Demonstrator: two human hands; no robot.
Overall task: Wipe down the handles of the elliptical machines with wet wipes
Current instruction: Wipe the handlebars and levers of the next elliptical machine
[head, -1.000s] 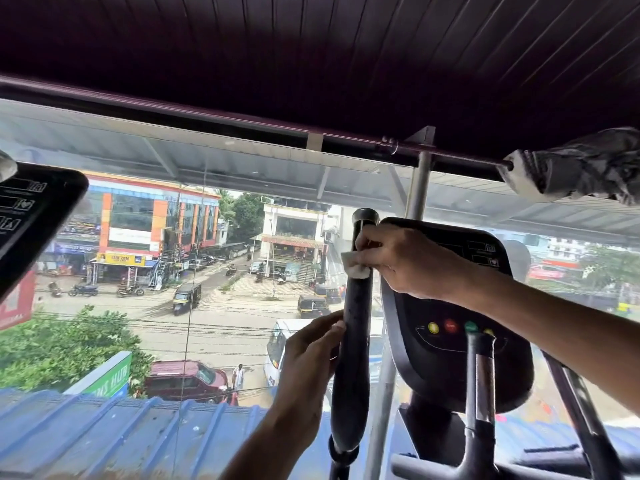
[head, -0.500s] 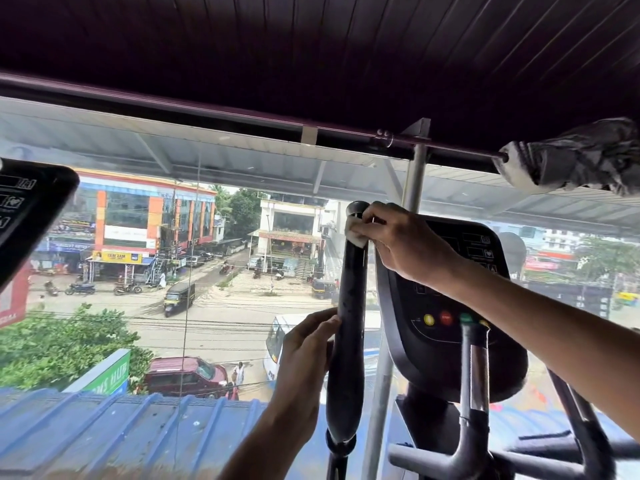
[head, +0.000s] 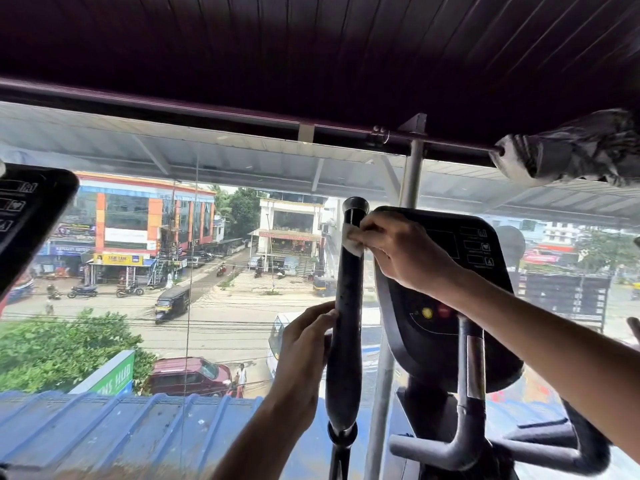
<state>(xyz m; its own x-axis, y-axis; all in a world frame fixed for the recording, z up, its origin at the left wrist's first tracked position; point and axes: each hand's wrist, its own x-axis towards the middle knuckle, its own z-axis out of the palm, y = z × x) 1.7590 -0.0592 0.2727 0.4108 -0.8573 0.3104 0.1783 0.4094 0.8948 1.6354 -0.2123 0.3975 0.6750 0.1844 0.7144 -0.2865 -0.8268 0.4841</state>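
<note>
Down from the cap since half a second ago, the right hand [head: 401, 251] now sits lower on the handle [head: 348, 306]. Beside the black console [head: 450, 306], the left hand [head: 301, 355] curls around the upright handle's middle. Just under the cap, the right hand's fingers pinch the white wet wipe [head: 352, 242] against the handle.

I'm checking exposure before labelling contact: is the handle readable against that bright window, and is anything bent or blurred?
Head view: strongly backlit, so the black handle and console read as dark shapes with little detail; the white wipe under the right hand stands out; the left hand on the handle is shaded but sharp; wide-angle distortion bows the curtain rod.
</note>
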